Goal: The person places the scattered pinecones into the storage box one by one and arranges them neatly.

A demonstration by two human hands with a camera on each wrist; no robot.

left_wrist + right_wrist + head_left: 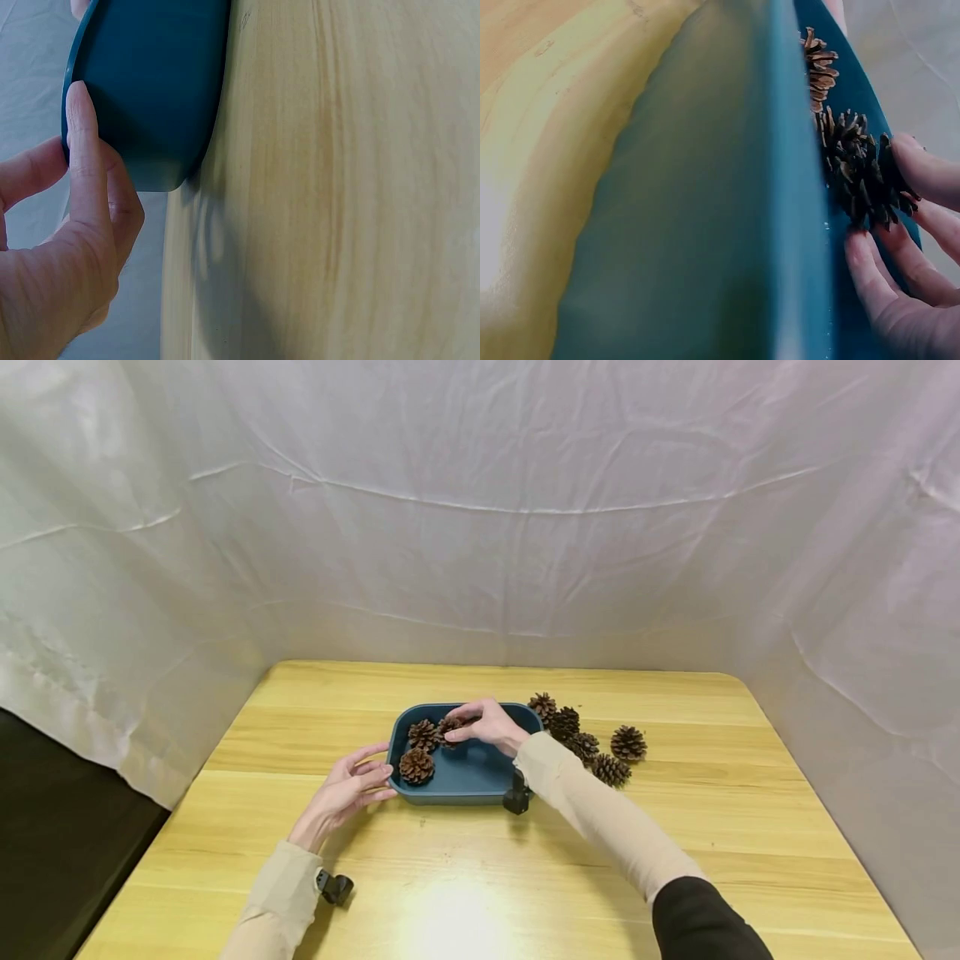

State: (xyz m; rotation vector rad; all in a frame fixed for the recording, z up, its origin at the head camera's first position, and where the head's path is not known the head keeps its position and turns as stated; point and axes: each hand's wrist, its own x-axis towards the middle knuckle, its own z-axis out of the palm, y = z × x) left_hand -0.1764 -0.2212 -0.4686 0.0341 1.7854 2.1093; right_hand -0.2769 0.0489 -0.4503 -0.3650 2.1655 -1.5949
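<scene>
On a wooden table (750, 827), a person's left hand (341, 793) touches the left end of a blue tray (476, 770), fingers spread and nearly straight. Inside the tray, one brown pine cone (416, 767) lies at the near left, another pine cone (422, 734) at the far left. Beside that, the right hand (487, 725) pinches a third cone (446, 727) between thumb and fingers. Five loose cones (564, 723) sit right of the tray; a pale curtain (495, 527) hangs behind it.
</scene>
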